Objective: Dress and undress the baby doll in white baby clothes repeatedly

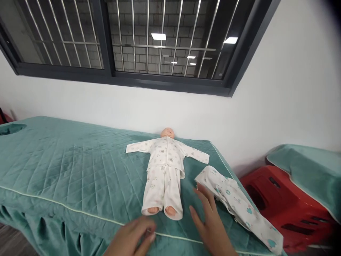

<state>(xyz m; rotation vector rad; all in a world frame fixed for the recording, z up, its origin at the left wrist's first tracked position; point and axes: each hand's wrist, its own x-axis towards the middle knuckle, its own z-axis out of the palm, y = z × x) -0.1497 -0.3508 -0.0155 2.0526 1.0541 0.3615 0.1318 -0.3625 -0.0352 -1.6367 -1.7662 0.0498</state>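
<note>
A baby doll (167,133) lies on its back on the green quilted bed cover (87,167), arms out sideways. It wears a white printed top (165,153) and matching trousers (154,186), with its feet showing at the leg ends. My left hand (133,234) is just in front of the feet, its fingers loosely curled, a small gap to the thumb and nothing seen in it. To the right of the trousers, my right hand (209,220) is open with fingers spread. Its fingertips overlap the edge of a folded white garment with green prints (239,202); whether they touch it I cannot tell.
A white wall (119,103) and a barred window (165,42) stand behind the bed. On the right is a red plastic stool (290,206), beside another green-covered surface (311,167). The bed's piped front edge (61,204) runs below my hands.
</note>
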